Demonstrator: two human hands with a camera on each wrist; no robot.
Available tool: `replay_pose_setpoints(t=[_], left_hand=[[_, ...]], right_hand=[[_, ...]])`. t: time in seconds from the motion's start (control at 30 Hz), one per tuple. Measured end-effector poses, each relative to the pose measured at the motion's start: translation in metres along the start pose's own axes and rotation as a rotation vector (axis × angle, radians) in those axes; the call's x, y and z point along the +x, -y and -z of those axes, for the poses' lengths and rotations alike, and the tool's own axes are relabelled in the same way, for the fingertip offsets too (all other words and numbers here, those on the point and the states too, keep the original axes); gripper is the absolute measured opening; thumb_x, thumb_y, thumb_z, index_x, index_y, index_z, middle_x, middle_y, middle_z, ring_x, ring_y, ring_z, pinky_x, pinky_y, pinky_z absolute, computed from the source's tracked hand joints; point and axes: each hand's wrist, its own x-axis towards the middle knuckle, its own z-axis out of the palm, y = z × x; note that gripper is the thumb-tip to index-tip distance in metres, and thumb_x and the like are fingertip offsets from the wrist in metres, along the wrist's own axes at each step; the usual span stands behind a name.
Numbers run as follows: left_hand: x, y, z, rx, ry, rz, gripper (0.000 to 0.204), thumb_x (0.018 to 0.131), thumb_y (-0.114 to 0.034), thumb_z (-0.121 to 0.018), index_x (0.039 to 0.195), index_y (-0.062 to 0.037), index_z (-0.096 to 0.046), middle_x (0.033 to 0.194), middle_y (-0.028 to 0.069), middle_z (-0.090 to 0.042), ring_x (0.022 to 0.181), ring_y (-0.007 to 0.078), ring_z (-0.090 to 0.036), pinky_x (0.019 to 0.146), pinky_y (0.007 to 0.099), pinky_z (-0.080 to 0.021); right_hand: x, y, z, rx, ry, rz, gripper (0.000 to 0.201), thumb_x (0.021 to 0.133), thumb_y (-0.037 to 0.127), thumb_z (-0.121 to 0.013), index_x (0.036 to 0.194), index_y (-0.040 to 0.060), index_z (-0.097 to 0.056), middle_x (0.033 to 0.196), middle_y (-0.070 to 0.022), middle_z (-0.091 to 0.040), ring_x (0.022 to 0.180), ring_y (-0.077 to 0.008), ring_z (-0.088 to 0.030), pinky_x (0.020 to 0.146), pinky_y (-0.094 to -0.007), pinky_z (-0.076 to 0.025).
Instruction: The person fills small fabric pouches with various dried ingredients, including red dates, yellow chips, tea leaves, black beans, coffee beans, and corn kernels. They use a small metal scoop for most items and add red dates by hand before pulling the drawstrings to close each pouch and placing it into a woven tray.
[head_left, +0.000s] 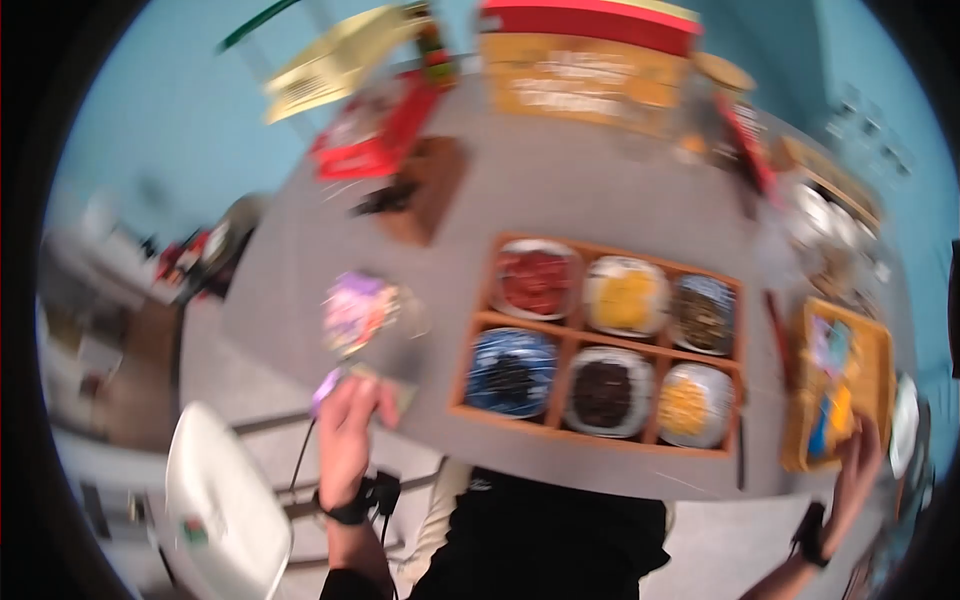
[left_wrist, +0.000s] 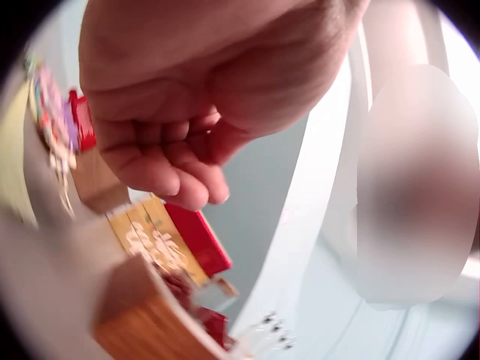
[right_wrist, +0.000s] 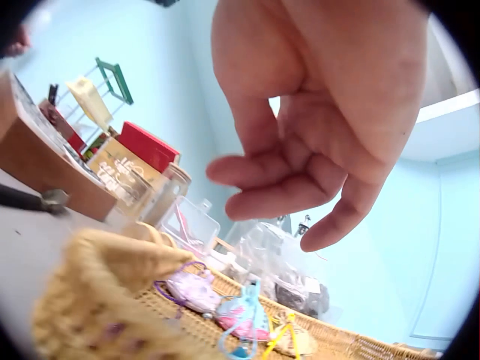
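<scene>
My left hand [head_left: 352,430] is at the table's front left edge, its fingers loosely curled with nothing in them in the left wrist view. Just beyond it lies a blurred purple and pink bundle [head_left: 358,310]. At the far right, my right hand [head_left: 860,462] hangs over the near end of a wicker basket [right_wrist: 97,300], fingers bent and apart. Inside the basket are small drawstring pouches: a purple one [right_wrist: 193,291], a pink and light-blue one [right_wrist: 244,313], and one with yellow cords [right_wrist: 291,339]. The right wrist view shows a gap between those pouches and the fingers.
Between the hands sits a divided wooden tray [head_left: 561,385] with several dishes of red, yellow and dark pieces. Behind it are a brown box [head_left: 435,190], a red tray [head_left: 355,158] and a yellow-and-red box [head_left: 590,75]. A white chair [head_left: 225,510] stands front left.
</scene>
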Motion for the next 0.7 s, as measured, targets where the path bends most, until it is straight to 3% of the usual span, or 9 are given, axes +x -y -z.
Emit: replay_pose_setpoints(t=[0.07,0.13,0.2,0.27,0.33,0.4,0.47,0.57,0.7], left_hand=[[0.018,0.004,0.009,0.062,-0.088,-0.028,0.017,0.098,-0.013,-0.052,0.1,0.0001,-0.062,0.078,0.0025,-0.058,0.073,0.0127,-0.056,0.068,0.0257,-0.044],[0.035,0.008,0.024,0.366,-0.109,-0.02,0.023,0.093,-0.012,-0.06,0.113,0.0014,-0.06,0.088,0.0058,-0.062,0.081,0.0161,-0.06,0.073,0.0256,-0.045],[0.059,0.02,0.035,0.552,-0.178,-0.118,0.03,0.09,-0.016,-0.064,0.113,0.0019,-0.059,0.095,0.0084,-0.062,0.085,0.0194,-0.06,0.075,0.0282,-0.047],[0.076,0.03,0.045,0.734,-0.229,-0.217,0.037,0.087,-0.02,-0.068,0.114,0.0025,-0.059,0.101,0.0111,-0.063,0.088,0.0227,-0.061,0.078,0.0307,-0.048],[0.09,0.035,0.051,0.954,-0.16,-0.197,0.042,0.081,-0.024,-0.072,0.114,-0.0014,-0.061,0.111,0.0183,-0.061,0.099,0.0346,-0.06,0.085,0.0412,-0.048],[0.101,0.032,0.053,0.909,-0.148,-0.172,0.04,0.078,-0.028,-0.075,0.108,-0.0022,-0.064,0.107,0.0177,-0.062,0.097,0.0323,-0.061,0.084,0.0405,-0.049],[0.104,0.026,0.051,0.869,-0.06,0.015,0.03,0.079,-0.022,-0.073,0.099,-0.0016,-0.066,0.101,0.0179,-0.063,0.092,0.032,-0.062,0.082,0.0411,-0.049],[0.109,0.052,0.062,0.773,-0.097,-0.123,0.022,0.078,-0.017,-0.072,0.093,-0.0013,-0.066,0.097,0.0179,-0.064,0.086,0.0315,-0.064,0.078,0.0406,-0.05],[0.111,0.059,0.063,0.739,-0.147,-0.115,0.02,0.077,-0.013,-0.072,0.09,0.0009,-0.065,0.093,0.0171,-0.065,0.082,0.0299,-0.065,0.073,0.0384,-0.051]], right_hand=[[-0.022,-0.023,-0.021,0.09,-0.09,0.083,0.031,0.093,0.016,-0.062,0.117,-0.0024,-0.059,0.101,-0.0045,-0.062,0.083,-0.0135,-0.059,0.076,-0.0274,-0.049],[-0.046,0.019,-0.043,0.125,-0.143,0.1,0.026,0.099,0.017,-0.053,0.115,-0.003,-0.061,0.094,-0.0062,-0.062,0.083,-0.013,-0.055,0.079,-0.0267,-0.044],[-0.069,0.069,-0.045,-0.034,-0.069,-0.022,0.032,0.097,0.026,-0.057,0.119,0.0036,-0.065,0.109,-0.0139,-0.069,0.102,-0.0194,-0.062,0.097,-0.0318,-0.043],[-0.08,0.086,-0.055,-0.003,-0.082,-0.003,0.029,0.097,0.023,-0.057,0.114,0.0011,-0.066,0.104,-0.012,-0.069,0.098,-0.019,-0.062,0.093,-0.0315,-0.045],[-0.088,0.094,-0.063,0.15,0.003,-0.042,0.025,0.097,0.019,-0.057,0.108,-0.0004,-0.067,0.097,-0.0096,-0.068,0.094,-0.0193,-0.062,0.09,-0.0321,-0.046],[-0.093,0.097,-0.072,0.198,0.037,-0.03,0.023,0.097,0.018,-0.056,0.104,-0.0011,-0.067,0.094,-0.0082,-0.067,0.093,-0.0192,-0.061,0.088,-0.0323,-0.047],[-0.098,0.097,-0.082,0.268,0.065,-0.023,0.022,0.097,0.017,-0.056,0.103,-0.001,-0.067,0.094,-0.0081,-0.067,0.092,-0.0187,-0.061,0.088,-0.0321,-0.047],[-0.103,0.094,-0.093,0.304,0.084,-0.02,0.021,0.097,0.015,-0.056,0.102,-0.0016,-0.067,0.091,-0.0079,-0.067,0.087,-0.0171,-0.061,0.084,-0.031,-0.047],[-0.109,0.106,-0.096,0.399,0.096,-0.053,0.02,0.097,0.014,-0.056,0.101,-0.0021,-0.068,0.087,-0.0073,-0.067,0.083,-0.016,-0.062,0.083,-0.0291,-0.048]])
